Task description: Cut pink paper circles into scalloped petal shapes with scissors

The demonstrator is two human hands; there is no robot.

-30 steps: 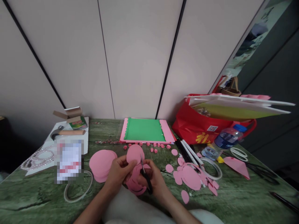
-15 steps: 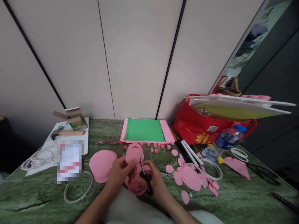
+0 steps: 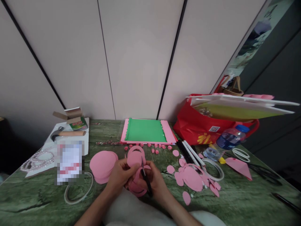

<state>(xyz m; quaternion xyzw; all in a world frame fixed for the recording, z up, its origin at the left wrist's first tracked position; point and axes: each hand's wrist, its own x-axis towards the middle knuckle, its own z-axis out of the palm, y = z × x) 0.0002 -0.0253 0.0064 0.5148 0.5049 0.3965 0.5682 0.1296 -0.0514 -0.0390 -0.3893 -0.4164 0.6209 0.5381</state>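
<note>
Between thumb and fingers my left hand (image 3: 122,175) pinches a round piece of pink paper (image 3: 134,158), which has a curved cut near its top edge. My right hand (image 3: 154,180) is closed on black-handled scissors (image 3: 146,180), their blades pointing up along the right side of the paper. More pink paper hangs below my fingers, partly hidden by them. Left of my left hand lies a stack of pink paper circles (image 3: 102,166). Small pink rolled paper pieces (image 3: 156,146) sit in a row beyond my hands.
Pink paper scraps (image 3: 192,179), a tape roll (image 3: 215,169) and white pens (image 3: 191,153) lie to the right, near a water bottle (image 3: 229,141) and a red bag (image 3: 190,125). Green paper (image 3: 145,130) lies at the back. Another tape roll (image 3: 78,188) and a hammer (image 3: 70,133) are left.
The curved gap near the top of the pink paper looks wider, with a ring-like strip standing off it. The paper has turned slightly in my left hand; the scissors stay beside it.
</note>
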